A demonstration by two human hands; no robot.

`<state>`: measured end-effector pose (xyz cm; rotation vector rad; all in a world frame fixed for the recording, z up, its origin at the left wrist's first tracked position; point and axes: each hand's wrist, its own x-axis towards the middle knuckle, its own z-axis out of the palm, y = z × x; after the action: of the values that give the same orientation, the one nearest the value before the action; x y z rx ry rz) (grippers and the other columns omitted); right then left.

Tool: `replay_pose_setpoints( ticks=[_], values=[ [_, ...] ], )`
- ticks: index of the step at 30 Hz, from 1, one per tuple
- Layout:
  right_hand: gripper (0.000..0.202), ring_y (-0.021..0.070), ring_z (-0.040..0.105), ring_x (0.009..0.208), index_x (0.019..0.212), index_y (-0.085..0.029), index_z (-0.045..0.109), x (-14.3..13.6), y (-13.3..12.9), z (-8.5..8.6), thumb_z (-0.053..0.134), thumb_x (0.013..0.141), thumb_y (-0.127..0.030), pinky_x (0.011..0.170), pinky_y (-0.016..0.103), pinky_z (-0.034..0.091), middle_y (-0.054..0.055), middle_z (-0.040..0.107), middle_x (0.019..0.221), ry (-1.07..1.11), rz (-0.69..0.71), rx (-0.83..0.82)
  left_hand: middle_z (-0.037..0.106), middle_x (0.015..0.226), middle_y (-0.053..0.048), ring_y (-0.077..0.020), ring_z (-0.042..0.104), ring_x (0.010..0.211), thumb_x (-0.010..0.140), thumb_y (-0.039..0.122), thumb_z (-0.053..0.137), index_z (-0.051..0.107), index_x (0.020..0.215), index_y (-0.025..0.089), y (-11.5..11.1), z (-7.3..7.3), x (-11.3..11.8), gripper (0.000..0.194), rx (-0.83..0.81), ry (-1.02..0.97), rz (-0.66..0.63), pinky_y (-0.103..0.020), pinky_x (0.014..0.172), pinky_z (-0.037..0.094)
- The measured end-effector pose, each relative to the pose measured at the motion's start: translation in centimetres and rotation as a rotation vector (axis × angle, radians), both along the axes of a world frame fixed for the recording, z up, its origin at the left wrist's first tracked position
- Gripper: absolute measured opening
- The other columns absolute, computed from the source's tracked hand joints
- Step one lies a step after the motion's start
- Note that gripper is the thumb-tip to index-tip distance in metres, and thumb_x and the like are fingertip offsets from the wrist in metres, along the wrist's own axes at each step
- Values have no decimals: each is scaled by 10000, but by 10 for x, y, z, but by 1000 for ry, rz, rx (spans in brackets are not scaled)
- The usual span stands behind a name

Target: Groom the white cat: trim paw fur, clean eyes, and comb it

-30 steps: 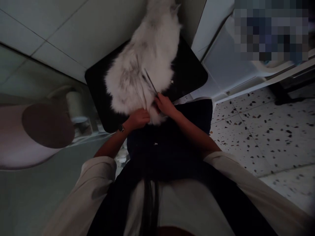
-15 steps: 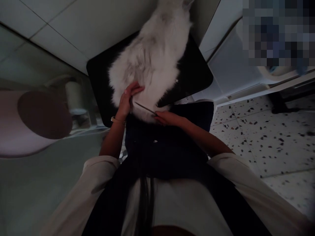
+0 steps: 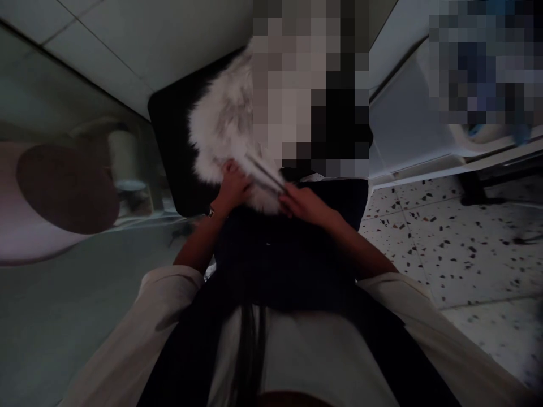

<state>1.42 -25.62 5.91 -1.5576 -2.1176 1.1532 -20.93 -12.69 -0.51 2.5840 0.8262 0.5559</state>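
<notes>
A white, long-haired animal (image 3: 220, 121) lies on a black-topped table (image 3: 169, 147), its upper part covered by a pixelated block. My left hand (image 3: 234, 185) is at the near end of its body, fingers curled into the fur. My right hand (image 3: 306, 202) grips a slim, straight metal tool (image 3: 266, 170) that looks like scissors, though motion blurs it. The tool points up and left across the fur, its tip just right of my left fingers. Fur and my own fingers hide the exact contact.
Dark cloth (image 3: 288, 243) covers my lap right below the table edge. A tiled wall (image 3: 114, 45) rises behind. On the left are a pink rounded object (image 3: 25, 237) and a pale cylinder (image 3: 126, 161). A white cabinet-like unit (image 3: 407, 124) stands right, above speckled floor (image 3: 428, 237).
My left hand has shifted right and slightly down, its fingers going from stretched to curled. The right hand and tool have moved a little right, and the tool now shows wider.
</notes>
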Motion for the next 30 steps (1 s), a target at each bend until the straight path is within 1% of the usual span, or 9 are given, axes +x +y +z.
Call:
replay_pose_setpoints(
  ticks=[3, 8, 11, 13, 16, 18, 21, 24, 30],
  values=[
    [329, 203, 664, 788, 1131, -153, 546, 15, 38, 9, 291, 1068, -351, 781, 292, 463, 80, 699, 842, -16, -143, 95, 706, 1194, -129, -316, 552, 1275, 910, 251, 529, 741, 946, 208, -29, -11, 0, 220, -29, -13, -34, -586, 1090, 412],
    [416, 285, 658, 977, 1219, -100, 509, 6, 113, 15, 274, 1079, -413, 845, 365, 468, 141, 687, 976, -259, -178, 292, 754, 1000, -90, -232, 693, 1006, 856, 146, 494, 696, 784, 208, -82, -20, 2, 223, -175, -199, -127, -442, 891, 578],
    [398, 291, 656, 973, 1186, -102, 539, -2, 130, 18, 330, 1068, -420, 816, 357, 467, 163, 680, 1028, -379, -43, 247, 742, 831, -32, -167, 713, 794, 860, 135, 454, 668, 742, 230, -106, -14, -7, 262, -233, -331, -76, -326, 732, 595],
    [369, 286, 659, 948, 1171, -119, 563, -1, 125, 21, 370, 1057, -412, 785, 340, 457, 165, 684, 1041, -445, 75, 198, 722, 820, -35, -160, 698, 779, 889, 128, 414, 653, 780, 227, -110, -3, -18, 281, -198, -413, 79, -320, 717, 581],
    [365, 281, 663, 908, 1181, -127, 573, 4, 109, 23, 378, 1052, -408, 738, 325, 432, 169, 692, 1029, -522, 155, 161, 676, 820, -36, -162, 655, 794, 961, 193, 425, 632, 841, 216, -95, 19, -35, 241, -144, -593, 476, -324, 732, 545],
    [367, 280, 665, 889, 1185, -130, 574, 7, 99, 22, 378, 1051, -411, 714, 319, 414, 172, 698, 1023, -547, 171, 143, 677, 883, -32, -164, 646, 855, 1001, 330, 482, 638, 888, 209, -72, 35, -42, 227, -122, -689, 652, -329, 786, 529],
    [360, 271, 665, 880, 1184, -140, 579, 7, 90, 18, 374, 1054, -406, 698, 308, 394, 169, 709, 1037, -547, 182, 123, 674, 1165, -57, -202, 622, 1123, 1037, 511, 442, 654, 1067, 219, -30, 53, -42, 362, -171, -702, 545, -367, 923, 506],
    [356, 253, 661, 870, 1182, -143, 589, 8, 85, 15, 374, 1056, -397, 691, 295, 384, 163, 716, 1045, -518, 191, 102, 687, 1181, -58, -204, 635, 1126, 1040, 575, 389, 683, 1147, 245, 3, 62, -31, 455, -280, -595, 369, -381, 981, 505],
    [299, 197, 628, 740, 1044, -153, 594, 19, 77, 14, 385, 1050, -368, 696, 284, 409, 109, 704, 868, -298, 228, 46, 668, 1265, -49, -211, 578, 1263, 1055, 623, 203, 728, 1154, 198, 31, 67, -10, 683, -442, -420, 164, -402, 1189, 369]
  ],
)
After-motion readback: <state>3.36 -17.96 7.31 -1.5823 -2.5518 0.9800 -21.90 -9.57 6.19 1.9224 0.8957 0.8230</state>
